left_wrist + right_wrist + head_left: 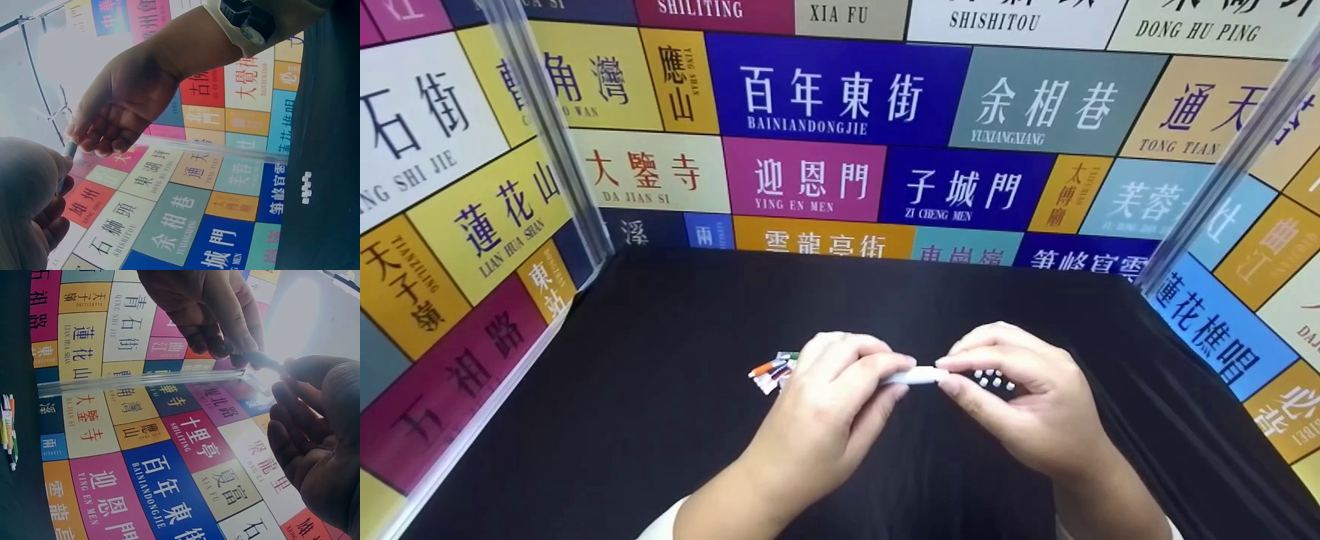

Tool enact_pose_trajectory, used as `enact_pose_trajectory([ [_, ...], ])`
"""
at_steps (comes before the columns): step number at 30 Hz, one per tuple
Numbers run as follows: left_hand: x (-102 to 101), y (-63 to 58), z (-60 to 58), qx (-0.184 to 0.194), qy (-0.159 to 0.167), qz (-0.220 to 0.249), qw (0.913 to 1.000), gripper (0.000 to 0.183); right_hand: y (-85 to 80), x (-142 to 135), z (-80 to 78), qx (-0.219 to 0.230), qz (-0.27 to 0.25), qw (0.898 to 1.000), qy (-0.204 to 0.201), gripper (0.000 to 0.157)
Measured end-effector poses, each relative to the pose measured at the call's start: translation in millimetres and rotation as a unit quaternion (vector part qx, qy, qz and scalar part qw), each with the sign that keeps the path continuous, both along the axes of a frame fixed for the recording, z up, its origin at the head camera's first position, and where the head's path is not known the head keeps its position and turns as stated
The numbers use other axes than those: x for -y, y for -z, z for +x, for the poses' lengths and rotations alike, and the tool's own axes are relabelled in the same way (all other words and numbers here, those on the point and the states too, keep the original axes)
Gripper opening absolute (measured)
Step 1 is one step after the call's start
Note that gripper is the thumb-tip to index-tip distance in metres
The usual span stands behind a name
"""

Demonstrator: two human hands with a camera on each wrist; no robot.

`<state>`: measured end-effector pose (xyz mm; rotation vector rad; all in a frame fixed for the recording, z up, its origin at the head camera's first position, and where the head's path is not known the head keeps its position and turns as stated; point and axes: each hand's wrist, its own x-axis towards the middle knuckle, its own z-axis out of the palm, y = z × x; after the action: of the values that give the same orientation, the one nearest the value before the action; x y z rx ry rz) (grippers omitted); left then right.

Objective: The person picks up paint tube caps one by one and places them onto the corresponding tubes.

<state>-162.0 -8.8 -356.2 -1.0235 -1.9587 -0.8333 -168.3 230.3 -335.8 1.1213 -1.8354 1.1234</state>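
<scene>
Leftward, slim multicoloured pens (pixel 769 368) lie piled on the black cloth-covered table (pixel 660 390), beyond the left hand (pixel 829 401), whose curled fingers and thumb grip one end of a slender white cylinder (pixel 916 375). Its long axis runs sideways between the hands, touching both; the right hand (pixel 1027 397) pinches its other end. Small white pieces (pixel 997 382) lie behind that hand; the sign-printed right panel (pixel 1215 337) stands well apart, leaving side room.
</scene>
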Motion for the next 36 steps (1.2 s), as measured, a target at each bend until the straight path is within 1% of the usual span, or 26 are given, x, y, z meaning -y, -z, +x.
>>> enact_pose_trajectory([
  [6,-1.1,-0.3,-0.1,-0.009,0.001,0.002,1.0,0.025,0.5,-1.3,-0.6,0.008,0.006,1.0,0.007,0.03],
  [10,-1.2,-0.1,0.2,-0.007,-0.001,0.001,1.0,0.026,1.1,-3.3,-0.5,0.017,0.013,1.0,0.013,0.03],
  [14,-0.8,-0.3,0.5,0.0,-0.005,0.001,1.0,0.025,0.2,-3.7,0.2,0.011,0.012,1.0,0.004,0.032],
  [17,-0.7,-0.4,0.1,-0.001,-0.005,0.002,1.0,0.025,-2.0,-1.7,0.1,-0.009,0.004,1.0,-0.026,0.029],
  [21,-1.1,-0.3,-0.8,-0.008,-0.005,0.002,1.0,0.023,-4.8,2.6,-1.0,-0.035,0.003,0.997,-0.074,0.02],
  [24,-1.3,-0.1,-1.1,-0.013,-0.004,0.003,0.9999,0.022,-5.2,4.2,-1.6,-0.043,0.008,0.995,-0.084,0.014],
  [30,-1.5,0.4,-1.3,-0.017,-0.002,0.005,0.9998,0.023,-2.3,2.3,-3.9,-0.038,0.004,0.997,-0.068,0.014],
  [36,-1.2,0.9,-1.8,-0.01,0.0,0.003,0.9999,0.024,1.8,-2.7,-5.3,-0.015,0.016,1.0,-0.018,0.023],
])
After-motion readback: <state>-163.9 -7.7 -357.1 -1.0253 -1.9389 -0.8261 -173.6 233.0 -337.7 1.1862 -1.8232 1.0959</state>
